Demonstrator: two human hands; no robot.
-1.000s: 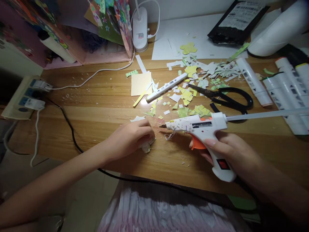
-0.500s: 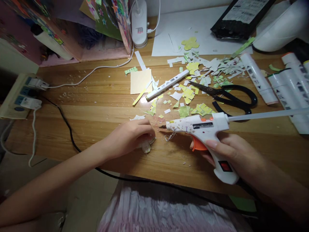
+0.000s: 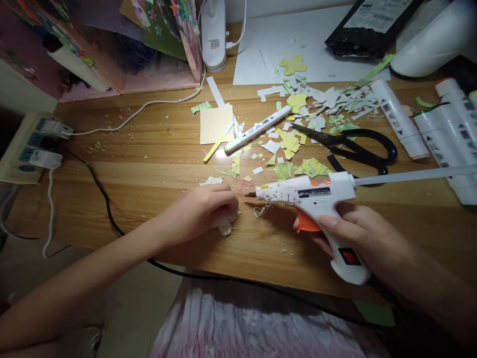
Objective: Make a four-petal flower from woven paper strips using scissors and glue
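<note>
In my right hand (image 3: pixel 357 233) is a white hot glue gun (image 3: pixel 316 196) with an orange trigger, its nozzle pointing left. A long translucent glue stick (image 3: pixel 413 175) sticks out of its back end. My left hand (image 3: pixel 208 209) rests on the desk just left of the nozzle, fingers curled down over a small pale paper piece (image 3: pixel 225 227). Most of that piece is hidden under the fingers. A gap separates the nozzle tip from my left hand. Thin strands of glue (image 3: pixel 261 211) lie below the nozzle.
Paper scraps (image 3: pixel 290 144), a white marker (image 3: pixel 257 130) and black-handled scissors (image 3: pixel 357 146) lie beyond my hands. More markers (image 3: pixel 400 119) are at the right. A power strip (image 3: pixel 26 149) stands left, and a black cable (image 3: pixel 108 199) runs along the desk's front edge.
Almost nothing differs. The view has shifted very slightly; both hands, the glue gun and the pale paper piece keep their places.
</note>
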